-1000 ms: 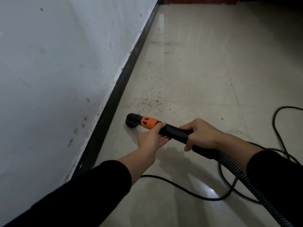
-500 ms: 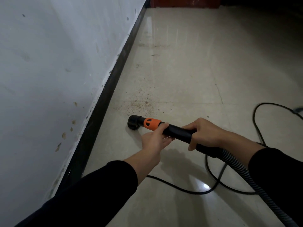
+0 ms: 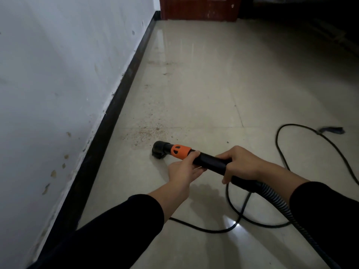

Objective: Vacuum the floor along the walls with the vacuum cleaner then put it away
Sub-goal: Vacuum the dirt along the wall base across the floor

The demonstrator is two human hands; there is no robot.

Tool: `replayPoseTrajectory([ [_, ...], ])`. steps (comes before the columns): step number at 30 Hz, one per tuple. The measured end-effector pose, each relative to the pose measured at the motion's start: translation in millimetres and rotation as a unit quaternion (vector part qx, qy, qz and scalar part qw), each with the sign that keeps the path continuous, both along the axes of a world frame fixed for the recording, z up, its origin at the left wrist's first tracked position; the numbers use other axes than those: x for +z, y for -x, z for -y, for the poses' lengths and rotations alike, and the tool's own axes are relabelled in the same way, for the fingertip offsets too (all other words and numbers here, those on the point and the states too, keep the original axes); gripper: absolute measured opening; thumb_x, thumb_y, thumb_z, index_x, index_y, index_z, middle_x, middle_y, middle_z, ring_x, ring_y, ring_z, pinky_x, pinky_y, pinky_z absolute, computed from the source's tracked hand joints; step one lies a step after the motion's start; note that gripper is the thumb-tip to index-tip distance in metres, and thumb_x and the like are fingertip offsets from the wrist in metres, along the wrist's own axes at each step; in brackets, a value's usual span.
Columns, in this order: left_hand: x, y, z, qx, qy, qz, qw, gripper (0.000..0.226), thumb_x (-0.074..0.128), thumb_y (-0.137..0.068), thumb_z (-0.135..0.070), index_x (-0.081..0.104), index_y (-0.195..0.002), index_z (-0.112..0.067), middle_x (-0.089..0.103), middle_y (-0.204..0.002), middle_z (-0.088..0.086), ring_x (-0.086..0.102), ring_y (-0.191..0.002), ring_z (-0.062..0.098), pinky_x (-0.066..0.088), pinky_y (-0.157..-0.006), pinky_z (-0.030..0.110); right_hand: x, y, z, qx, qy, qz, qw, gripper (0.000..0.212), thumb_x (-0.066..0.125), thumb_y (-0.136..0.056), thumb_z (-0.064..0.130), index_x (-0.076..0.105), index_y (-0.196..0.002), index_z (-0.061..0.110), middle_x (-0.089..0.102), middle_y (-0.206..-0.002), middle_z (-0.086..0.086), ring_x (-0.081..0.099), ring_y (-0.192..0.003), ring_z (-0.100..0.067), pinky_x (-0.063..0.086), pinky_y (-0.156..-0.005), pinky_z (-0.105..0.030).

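Note:
The vacuum cleaner's black wand (image 3: 210, 160) has an orange collar (image 3: 180, 151) and a small black nozzle (image 3: 159, 150) that touches the beige tiled floor. My left hand (image 3: 184, 169) grips the wand just behind the collar. My right hand (image 3: 240, 163) grips it further back, where the ribbed grey hose (image 3: 279, 202) begins. A patch of reddish dust (image 3: 147, 133) lies on the floor just beyond the nozzle, near the black skirting board (image 3: 108, 121). The vacuum's body is out of view.
A white, flaking wall (image 3: 58, 74) runs along the left. A black power cable (image 3: 279, 144) loops over the floor on the right and under my arms. More dust (image 3: 163, 65) lies further along the skirting. A red-brown wooden door (image 3: 198, 8) closes the far end.
The nozzle has drawn a little away from the skirting board, and the view has lifted to show more floor ahead and the door. Both hands keep their grip.

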State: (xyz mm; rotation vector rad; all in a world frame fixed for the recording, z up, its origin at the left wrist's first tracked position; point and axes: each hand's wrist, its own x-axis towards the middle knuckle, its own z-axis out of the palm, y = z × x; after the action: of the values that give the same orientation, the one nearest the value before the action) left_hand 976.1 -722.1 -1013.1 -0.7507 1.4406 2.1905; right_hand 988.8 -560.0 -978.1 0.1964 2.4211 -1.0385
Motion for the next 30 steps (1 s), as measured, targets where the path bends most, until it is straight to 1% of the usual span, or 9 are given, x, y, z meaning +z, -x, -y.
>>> replayPoseTrajectory([
  [2,-1,0,-5,-0.011,0.004,-0.003,1.0,0.018,0.075,-0.082,-0.016,0.068,-0.089,-0.001,0.075,-0.084,0.017,0.074,-0.073,0.025,0.058,-0.059,0.022,1,-3,-4,-0.008,-0.001,0.0,1.0,0.047,0.075,-0.063,-0.003,0.076,-0.1,0.026,0.071,-0.087,-0.014,0.064,-0.063,-0.022,0.057,-0.065,-0.035],
  [5,-2,0,-11,-0.023,0.003,-0.004,1.0,0.019,0.076,-0.081,-0.017,0.067,-0.089,-0.001,0.075,-0.083,0.016,0.074,-0.073,0.025,0.06,-0.064,0.024,3,-8,-11,-0.017,-0.002,-0.001,1.0,0.046,0.075,-0.063,-0.002,0.076,-0.099,0.026,0.07,-0.081,-0.01,0.062,-0.063,-0.018,0.055,-0.064,-0.031],
  [9,-4,1,-19,-0.029,0.0,-0.004,1.0,0.018,0.077,-0.081,-0.016,0.066,-0.086,-0.002,0.075,-0.079,0.016,0.074,-0.071,0.026,0.058,-0.057,0.023,2,-12,-19,-0.036,0.007,0.0,0.999,0.045,0.074,-0.064,-0.005,0.076,-0.098,0.025,0.069,-0.077,-0.012,0.061,-0.057,-0.019,0.054,-0.059,-0.029],
  [11,-4,3,-23,-0.034,0.007,-0.01,0.999,0.018,0.077,-0.081,-0.016,0.065,-0.083,-0.003,0.074,-0.075,0.015,0.074,-0.069,0.026,0.057,-0.054,0.023,2,-13,-21,-0.044,0.008,-0.002,0.999,0.044,0.073,-0.063,-0.006,0.076,-0.096,0.023,0.069,-0.079,-0.016,0.06,-0.056,-0.02,0.054,-0.058,-0.03],
  [16,-5,9,-32,-0.052,0.014,-0.022,0.998,0.018,0.075,-0.082,-0.016,0.064,-0.085,-0.003,0.074,-0.072,0.012,0.074,-0.068,0.025,0.058,-0.055,0.024,2,-13,-25,-0.067,0.005,-0.011,0.998,0.042,0.072,-0.063,-0.006,0.076,-0.096,0.021,0.069,-0.085,-0.023,0.058,-0.055,-0.022,0.052,-0.057,-0.031],
  [18,-6,13,-36,-0.068,0.013,-0.028,0.997,0.02,0.076,-0.082,-0.017,0.065,-0.088,-0.002,0.074,-0.073,0.013,0.074,-0.07,0.024,0.059,-0.058,0.024,1,-12,-27,-0.08,0.002,-0.017,0.997,0.04,0.072,-0.063,-0.005,0.076,-0.094,0.02,0.068,-0.077,-0.02,0.057,-0.054,-0.021,0.051,-0.055,-0.03],
  [22,-12,23,-42,-0.088,0.01,-0.028,0.996,0.023,0.077,-0.08,-0.019,0.066,-0.09,-0.002,0.074,-0.07,0.009,0.074,-0.071,0.02,0.059,-0.06,0.023,-3,-12,-31,-0.111,-0.001,-0.02,0.994,0.036,0.066,-0.067,-0.007,0.075,-0.091,0.018,0.062,-0.056,-0.003,0.055,-0.047,-0.018,0.046,-0.048,-0.023],
  [27,-22,30,-42,-0.088,0.012,-0.033,0.995,0.023,0.078,-0.079,-0.02,0.066,-0.089,-0.004,0.074,-0.07,0.008,0.074,-0.072,0.018,0.058,-0.059,0.022,-9,-10,-29,-0.121,-0.003,-0.026,0.992,0.031,0.063,-0.068,-0.007,0.073,-0.084,0.018,0.061,-0.049,0.002,0.053,-0.044,-0.016,0.045,-0.049,-0.024],
  [30,-22,36,-43,-0.088,0.006,-0.035,0.996,0.021,0.077,-0.08,-0.02,0.066,-0.089,-0.005,0.074,-0.069,0.006,0.074,-0.071,0.017,0.058,-0.06,0.022,-10,-6,-27,-0.13,-0.006,-0.035,0.991,0.032,0.065,-0.065,-0.008,0.072,-0.081,0.019,0.06,-0.052,-0.001,0.053,-0.046,-0.019,0.046,-0.049,-0.025],
])
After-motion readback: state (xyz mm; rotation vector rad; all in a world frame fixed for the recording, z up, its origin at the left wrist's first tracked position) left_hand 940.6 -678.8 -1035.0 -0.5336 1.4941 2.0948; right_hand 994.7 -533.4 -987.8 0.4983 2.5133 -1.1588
